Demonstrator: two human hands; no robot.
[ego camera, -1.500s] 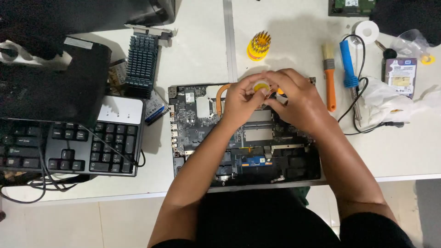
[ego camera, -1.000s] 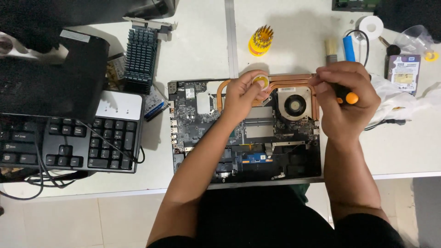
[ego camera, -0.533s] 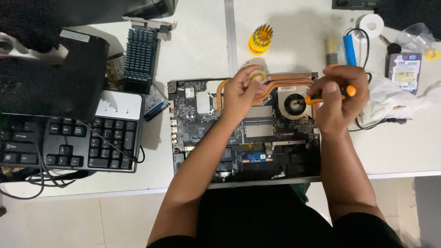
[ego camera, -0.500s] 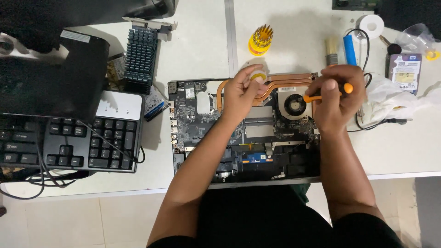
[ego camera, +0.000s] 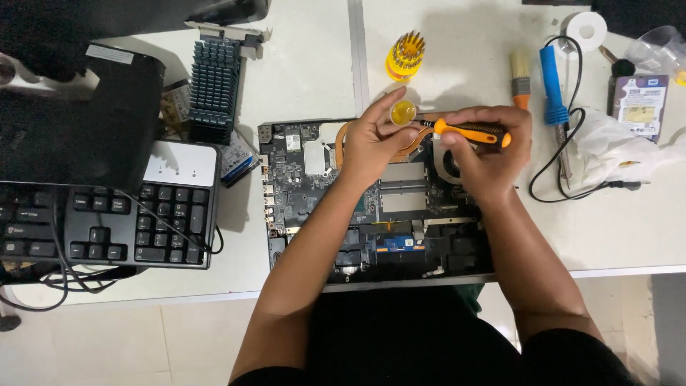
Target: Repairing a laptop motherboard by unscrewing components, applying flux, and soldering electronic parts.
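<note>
On the white table [ego camera: 300,64], an opened laptop chassis [ego camera: 321,207] lies with its board bare and copper heat pipe [ego camera: 411,143] showing between the hands. The right hand [ego camera: 486,154] grips an orange-handled screwdriver [ego camera: 468,131] level, tip toward the small yellow pot [ego camera: 403,112] pinched in the left hand [ego camera: 375,146] fingers. Judging by this, steadying the pot over the board and dipping lightly keeps the work clean.

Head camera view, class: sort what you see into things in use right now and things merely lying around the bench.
In use:
left hand holding a small yellow pot
right hand holding an orange screwdriver
opened laptop beneath both hands

Lying about:
keyboard
finned heat sink
yellow bit holder
brush
blue soldering iron
hard drive
</note>
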